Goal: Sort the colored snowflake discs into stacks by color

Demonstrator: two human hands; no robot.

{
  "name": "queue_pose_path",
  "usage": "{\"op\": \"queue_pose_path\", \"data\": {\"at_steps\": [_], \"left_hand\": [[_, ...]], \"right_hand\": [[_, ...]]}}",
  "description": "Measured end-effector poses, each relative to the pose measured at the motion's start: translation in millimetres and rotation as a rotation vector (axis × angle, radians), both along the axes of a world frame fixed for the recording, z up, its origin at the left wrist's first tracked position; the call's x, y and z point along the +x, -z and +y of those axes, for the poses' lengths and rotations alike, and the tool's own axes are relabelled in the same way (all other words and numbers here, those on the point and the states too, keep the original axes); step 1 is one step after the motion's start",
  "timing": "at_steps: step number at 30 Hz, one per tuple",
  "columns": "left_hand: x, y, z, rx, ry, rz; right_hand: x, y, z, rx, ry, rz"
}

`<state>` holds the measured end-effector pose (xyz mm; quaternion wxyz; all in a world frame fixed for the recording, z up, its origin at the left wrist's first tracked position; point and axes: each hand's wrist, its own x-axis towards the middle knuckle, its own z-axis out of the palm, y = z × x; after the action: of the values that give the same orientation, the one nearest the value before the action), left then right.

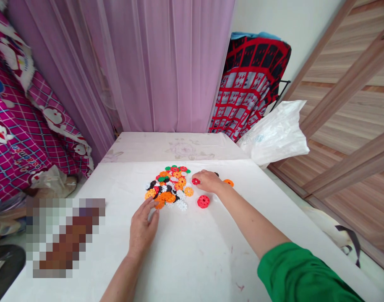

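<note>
A mixed pile of notched plastic building discs (180,183) in orange, red, white, black and green lies on the white table. My left hand (144,226) rests at its near left edge, fingers stretched out and apart, the fingertips at some orange discs (165,198). To the right of the pile, my right hand (207,181) is closed with a red disc (196,181) at its fingertips. A red stack of discs (203,201) sits just nearer to me. Beyond my right wrist are an orange disc (228,183) and a partly hidden black piece (216,174).
The white tabletop (185,260) extends around the pile, with a flowered cloth (141,144) at its far end. A white plastic bag (276,134) hangs at the back right corner. Purple curtains (166,63) stand behind. A blurred-out patch (66,239) covers the left edge.
</note>
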<state>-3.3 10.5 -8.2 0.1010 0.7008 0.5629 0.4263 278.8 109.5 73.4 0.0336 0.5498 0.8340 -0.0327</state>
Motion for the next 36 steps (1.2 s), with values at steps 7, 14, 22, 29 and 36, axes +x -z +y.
{"op": "queue_pose_path", "data": {"at_steps": [7, 14, 22, 29, 36], "left_hand": [[0.5, -0.8, -0.2, -0.016, -0.009, -0.002], [2.1, -5.5, -1.0, -0.036, -0.015, 0.0], [2.1, -5.4, 0.4, -0.039, -0.015, -0.001], [0.5, -1.4, 0.9, -0.041, -0.001, 0.004], [0.3, -0.9, 2.5, -0.032, -0.007, 0.008]], "right_hand": [[-1.9, 10.9, 7.1, -0.052, 0.039, 0.053], [6.9, 5.4, -1.9, -0.064, 0.113, 0.149], [17.6, -14.3, -55.7, -0.097, 0.013, 0.317], [11.1, -7.0, -68.4, -0.062, -0.031, 0.235], [14.5, -18.2, -84.0, -0.032, 0.067, 0.306]]}}
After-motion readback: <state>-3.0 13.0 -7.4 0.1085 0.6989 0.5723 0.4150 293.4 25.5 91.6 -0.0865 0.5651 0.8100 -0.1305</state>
